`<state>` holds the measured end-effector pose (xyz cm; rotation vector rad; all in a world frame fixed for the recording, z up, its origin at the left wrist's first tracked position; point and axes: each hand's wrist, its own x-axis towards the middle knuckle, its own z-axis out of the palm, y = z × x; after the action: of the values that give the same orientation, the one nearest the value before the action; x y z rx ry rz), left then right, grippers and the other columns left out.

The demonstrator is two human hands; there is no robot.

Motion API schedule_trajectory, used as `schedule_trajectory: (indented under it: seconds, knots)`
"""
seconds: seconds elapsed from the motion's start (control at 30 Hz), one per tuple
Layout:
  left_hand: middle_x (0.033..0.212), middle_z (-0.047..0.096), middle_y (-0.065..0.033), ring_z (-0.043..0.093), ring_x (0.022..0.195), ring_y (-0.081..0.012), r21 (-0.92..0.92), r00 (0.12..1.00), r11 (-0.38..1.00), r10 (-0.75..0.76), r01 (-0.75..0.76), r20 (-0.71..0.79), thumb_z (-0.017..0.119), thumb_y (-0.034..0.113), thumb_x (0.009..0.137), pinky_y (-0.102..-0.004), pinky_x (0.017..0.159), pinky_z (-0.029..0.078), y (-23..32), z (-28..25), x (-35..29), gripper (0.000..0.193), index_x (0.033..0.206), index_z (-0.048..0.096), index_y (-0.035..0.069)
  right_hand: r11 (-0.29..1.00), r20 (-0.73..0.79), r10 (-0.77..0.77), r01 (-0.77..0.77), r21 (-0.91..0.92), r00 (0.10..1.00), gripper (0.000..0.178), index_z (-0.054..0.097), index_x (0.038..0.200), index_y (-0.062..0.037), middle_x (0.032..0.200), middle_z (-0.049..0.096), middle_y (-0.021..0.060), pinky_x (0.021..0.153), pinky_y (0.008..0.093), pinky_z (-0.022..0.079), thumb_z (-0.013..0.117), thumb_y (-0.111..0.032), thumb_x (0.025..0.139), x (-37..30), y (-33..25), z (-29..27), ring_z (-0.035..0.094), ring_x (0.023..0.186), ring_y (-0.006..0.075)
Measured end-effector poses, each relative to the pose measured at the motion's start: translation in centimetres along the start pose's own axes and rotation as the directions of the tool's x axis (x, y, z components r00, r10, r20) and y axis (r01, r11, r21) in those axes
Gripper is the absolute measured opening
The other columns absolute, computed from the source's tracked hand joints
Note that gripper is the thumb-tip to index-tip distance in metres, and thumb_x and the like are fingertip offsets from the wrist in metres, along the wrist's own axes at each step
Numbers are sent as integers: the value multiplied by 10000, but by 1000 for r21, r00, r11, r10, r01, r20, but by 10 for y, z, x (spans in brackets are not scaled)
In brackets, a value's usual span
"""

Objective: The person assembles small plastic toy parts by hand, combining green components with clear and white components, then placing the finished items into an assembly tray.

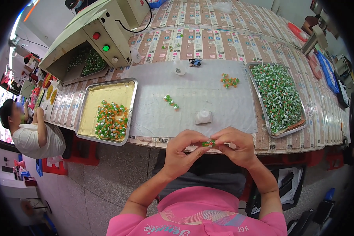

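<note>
Just past the table's front edge, my left hand [184,152] and my right hand [236,148] meet, both closed. Thumbs and fingertips of the two pinch a small green-and-white piece [211,144] with a reddish spot; its exact kind is too small to tell. Beyond them on the white sheet [149,118] sits a small white container [203,117]. A short row of green, white and orange pieces [171,102] lies farther left. Toward the back right of the sheet is a loose cluster of orange-and-green pieces [229,81].
At left, a yellow-lined metal tray [84,114] holds similar pieces; another metal tray [252,74] at right is full. A white bottle [179,69] and a small dark-blue item [194,62] stand behind. A cream machine [120,43] occupies the back left. A person [37,133] sits far left.
</note>
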<state>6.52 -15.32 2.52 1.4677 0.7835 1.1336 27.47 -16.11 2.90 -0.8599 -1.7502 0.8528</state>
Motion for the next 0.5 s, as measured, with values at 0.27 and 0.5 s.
schedule_trajectory:
  seconds: [0.27,0.5]
  knots:
    - [988,646,-119,635,945,-185,339,988,930,154,-139,-15,749,-82,750,-276,807,518,12,-23,-3,271,996,681,7,994,-35,8,-12,-110,999,273,688,1010,-53,1059,700,104,774,306,535,752,34,759,8,-2,-6,674,929,228]
    - [962,657,-106,619,958,-245,847,849,531,449,-2,-279,749,-45,725,-362,869,484,18,-122,1,225,926,693,40,903,-392,238,-351,-247,889,275,667,1068,-27,1135,665,97,777,303,525,694,23,799,19,35,-55,650,975,200]
